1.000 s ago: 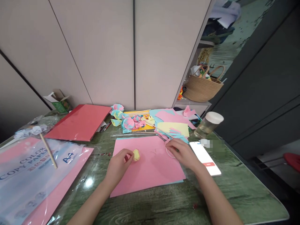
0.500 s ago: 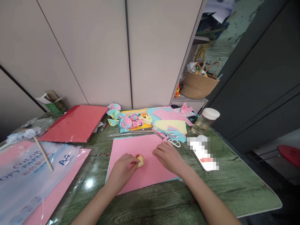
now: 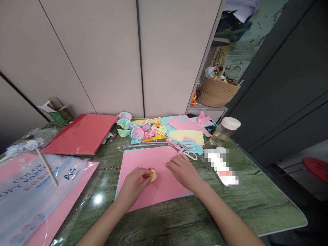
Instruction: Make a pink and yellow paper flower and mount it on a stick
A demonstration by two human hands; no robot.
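My left hand (image 3: 134, 181) pinches a small yellow-and-pink paper flower (image 3: 153, 175) between thumb and fingers, just above a pink paper sheet (image 3: 151, 198). To its right, my right hand (image 3: 183, 171) is closed in a pinch over the same sheet. Something thin and pale pink shows at its fingertips, too small to name. White-handled scissors (image 3: 191, 155) lie beyond the right hand, partly hidden by it. The pink sheet rests on bluish paper that peeks out along its edge.
Behind the sheet lie several finished paper flowers (image 3: 137, 134), cut strips (image 3: 192, 147) and coloured sheets (image 3: 189, 137). A lidded jar (image 3: 221, 134) and a phone (image 3: 222, 171) are on the right. On the left are a red folder (image 3: 80, 133) and a copy paper pack (image 3: 33, 191).
Almost nothing differs. The right hand has shifted very slightly left, and the flower in the left hand is turned a little. The view has tilted slightly.
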